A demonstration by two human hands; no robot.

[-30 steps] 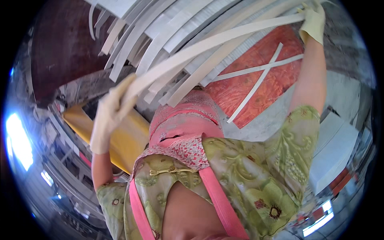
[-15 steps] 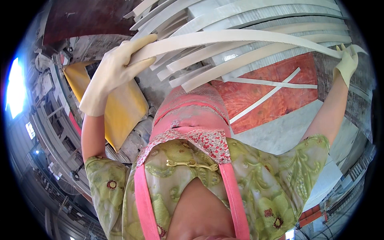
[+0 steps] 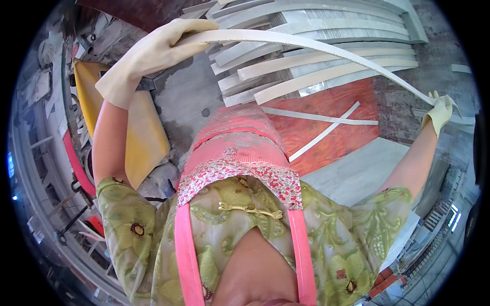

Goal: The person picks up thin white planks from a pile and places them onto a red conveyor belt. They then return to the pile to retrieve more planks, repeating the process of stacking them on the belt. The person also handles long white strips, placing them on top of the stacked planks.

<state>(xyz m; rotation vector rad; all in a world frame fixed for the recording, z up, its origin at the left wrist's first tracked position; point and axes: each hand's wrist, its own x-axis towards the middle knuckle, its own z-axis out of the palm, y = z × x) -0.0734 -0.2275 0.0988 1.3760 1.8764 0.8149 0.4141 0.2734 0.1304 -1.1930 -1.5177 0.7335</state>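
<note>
— Holding anything big right now?

— Yes, a long pale strip (image 3: 326, 51), bent in an arc above the stack of pale strips (image 3: 326, 76). My left hand (image 3: 153, 48), in a cream glove, has its fingers curled over one end, up and left of the stack. My right hand (image 3: 440, 111), gloved the same, pinches the other end, down and right of the stack.

— Any bins or trays near you?

— None that I can make out. The stack lies bare on the grey floor (image 3: 184, 97), its strips fanned out, ends ragged toward my side.

— What is below the stack?

— A red sheet (image 3: 326, 140), touching the stack's near edge, with two thin white strips (image 3: 326, 127) crossed on it. A pale slab (image 3: 357, 176) lies just beyond the sheet, toward my right side.

— Room to move?

— Left of the stack the grey floor is open as far as a yellow board (image 3: 143, 143), which sits under my left forearm. The strip I hold hangs clear over the stack, not touching it as far as I can tell.
</note>
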